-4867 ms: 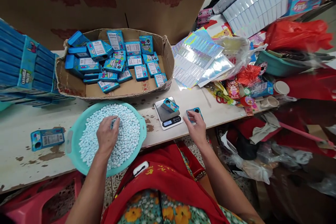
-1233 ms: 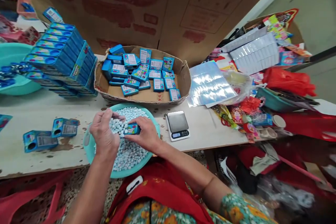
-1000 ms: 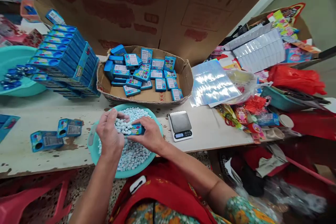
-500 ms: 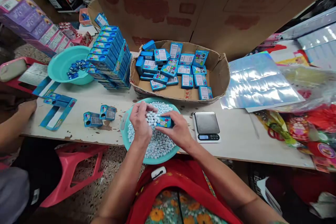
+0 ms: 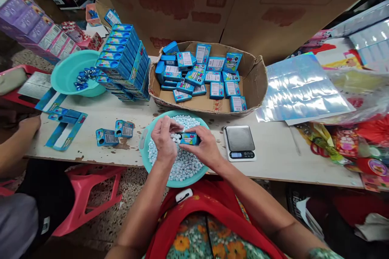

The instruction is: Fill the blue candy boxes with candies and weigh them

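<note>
Over a turquoise basin [image 5: 144, 139] of small pale-blue candies [image 5: 186, 166], my right hand [image 5: 206, 145] grips a small blue candy box [image 5: 189, 138] by its right end. The box lies on its side, with its dark open end toward my left hand [image 5: 164, 139]. That hand is cupped, fingers curled round a few candies [image 5: 175, 137] at the box's opening. Some of the candies inside the left palm are hidden by the fingers.
Behind the basin stands a cut-down cardboard box [image 5: 258, 85] with several filled blue boxes. A digital scale [image 5: 240, 139] sits to the right. Left are stacked blue boxes [image 5: 121, 60], two loose boxes [image 5: 124, 128], another basin [image 5: 65, 77] and a co-worker's hand [image 5: 32, 123].
Fewer candies show in my left hand, and its fingers are closer to the box opening. The box has tilted slightly, its dark opening now visible. The whole view has shifted a little.
</note>
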### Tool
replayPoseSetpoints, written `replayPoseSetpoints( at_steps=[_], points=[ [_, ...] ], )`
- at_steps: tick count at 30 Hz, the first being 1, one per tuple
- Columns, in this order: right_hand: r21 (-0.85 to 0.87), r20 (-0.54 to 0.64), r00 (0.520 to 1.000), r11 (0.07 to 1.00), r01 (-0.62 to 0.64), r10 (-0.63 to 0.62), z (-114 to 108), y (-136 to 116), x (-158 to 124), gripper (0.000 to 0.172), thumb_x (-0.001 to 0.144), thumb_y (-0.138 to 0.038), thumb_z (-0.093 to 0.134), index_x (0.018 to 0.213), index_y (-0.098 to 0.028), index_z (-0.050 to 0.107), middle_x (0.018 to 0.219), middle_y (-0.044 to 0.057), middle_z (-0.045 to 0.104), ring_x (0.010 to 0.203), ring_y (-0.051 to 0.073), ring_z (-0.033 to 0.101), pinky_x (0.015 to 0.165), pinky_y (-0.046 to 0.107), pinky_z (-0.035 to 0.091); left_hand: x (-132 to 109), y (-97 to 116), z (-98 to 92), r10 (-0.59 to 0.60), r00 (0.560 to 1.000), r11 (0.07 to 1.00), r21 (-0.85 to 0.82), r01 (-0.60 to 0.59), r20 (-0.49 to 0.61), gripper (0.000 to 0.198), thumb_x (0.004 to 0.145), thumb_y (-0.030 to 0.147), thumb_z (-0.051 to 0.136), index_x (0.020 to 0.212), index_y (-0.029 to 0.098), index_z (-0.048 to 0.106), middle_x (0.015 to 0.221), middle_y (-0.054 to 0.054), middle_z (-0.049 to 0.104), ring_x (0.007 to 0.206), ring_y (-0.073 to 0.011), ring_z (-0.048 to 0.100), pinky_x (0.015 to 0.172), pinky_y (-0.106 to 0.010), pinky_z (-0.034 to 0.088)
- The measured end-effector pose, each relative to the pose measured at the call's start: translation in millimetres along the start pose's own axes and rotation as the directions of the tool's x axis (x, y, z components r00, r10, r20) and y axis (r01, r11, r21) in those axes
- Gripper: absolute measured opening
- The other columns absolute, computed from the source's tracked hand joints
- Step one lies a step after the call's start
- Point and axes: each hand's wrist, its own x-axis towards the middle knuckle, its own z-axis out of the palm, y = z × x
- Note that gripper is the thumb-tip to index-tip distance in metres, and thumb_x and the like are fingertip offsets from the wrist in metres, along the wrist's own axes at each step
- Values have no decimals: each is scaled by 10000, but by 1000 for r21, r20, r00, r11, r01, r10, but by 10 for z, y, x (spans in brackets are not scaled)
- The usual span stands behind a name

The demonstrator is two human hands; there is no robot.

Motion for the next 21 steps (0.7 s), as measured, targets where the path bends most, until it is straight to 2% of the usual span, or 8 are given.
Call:
replayPoseSetpoints(
  at_steps=[8, 11, 13, 14, 15, 17, 19, 21],
  points=[
    [125, 20, 999, 991, -51, 49, 70, 78, 3, 389, 664, -370, 813, 973, -218, 633, 919, 34, 662, 896, 231, 596, 822, 378, 462, -44, 95, 27, -2, 991, 999, -44, 8, 136, 398, 833, 455, 555, 560, 169, 511, 594, -13, 525, 569, -141, 579, 599, -293, 492],
    [216, 23, 996, 972, -88, 84, -49, 55, -55, 387, 664, -382, 809, 974, -224, 639, 941, 27, 659, 911, 214, 605, 839, 358, 470, 116, 41, -145, 19, 997, 1000, -2, -19, 70, 411, 847, 501, 500, 597, 175, 513, 610, -8, 525, 564, -140, 570, 583, -293, 483],
    [256, 3, 994, 961, -103, 105, -163, 48, -114, 390, 667, -391, 805, 982, -229, 641, 976, 30, 655, 941, 212, 606, 854, 351, 472, 289, -138, -331, 33, 998, 980, 194, -43, 54, 420, 854, 524, 465, 629, 177, 541, 648, -23, 553, 616, -157, 582, 615, -308, 489],
    [264, -15, 994, 959, -104, 112, -217, 53, -143, 393, 667, -394, 804, 985, -231, 642, 987, 32, 654, 950, 212, 607, 859, 348, 474, 376, -269, -423, 48, 995, 933, 351, -76, 89, 413, 850, 521, 468, 648, 175, 565, 688, -38, 578, 676, -174, 594, 665, -326, 494],
    [262, -35, 993, 959, -103, 116, -263, 65, -170, 394, 663, -397, 807, 982, -232, 646, 987, 32, 653, 950, 212, 608, 859, 346, 475, 452, -416, -503, 65, 985, 842, 521, -139, 158, 385, 843, 503, 490, 678, 172, 596, 758, -59, 607, 770, -196, 602, 746, -351, 491],
    [246, -56, 991, 964, -104, 121, -327, 101, -211, 393, 656, -399, 811, 975, -233, 653, 981, 33, 653, 945, 213, 609, 853, 343, 478, 547, -716, -600, 77, 946, 564, 768, -302, 315, 312, 830, 459, 535, 811, 171, 653, 969, -100, 628, 993, -243, 560, 925, -400, 420],
    [239, -60, 990, 964, -113, 130, -353, 142, -235, 409, 650, -403, 816, 985, -234, 654, 984, 34, 652, 938, 214, 610, 843, 341, 483, 551, -954, -608, 43, 918, 308, 868, -388, 395, 328, 843, 454, 528, 989, 188, 652, 1144, -115, 579, 1125, -273, 485, 995, -429, 351],
    [231, -62, 987, 964, -128, 146, -354, 181, -246, 421, 649, -411, 814, 993, -235, 649, 981, 34, 648, 919, 213, 612, 822, 338, 489, 490, -1089, -568, -22, 918, 158, 908, -387, 395, 380, 866, 491, 482, 1081, 211, 621, 1168, -112, 561, 1117, -285, 481, 954, -431, 370]
  ],
)
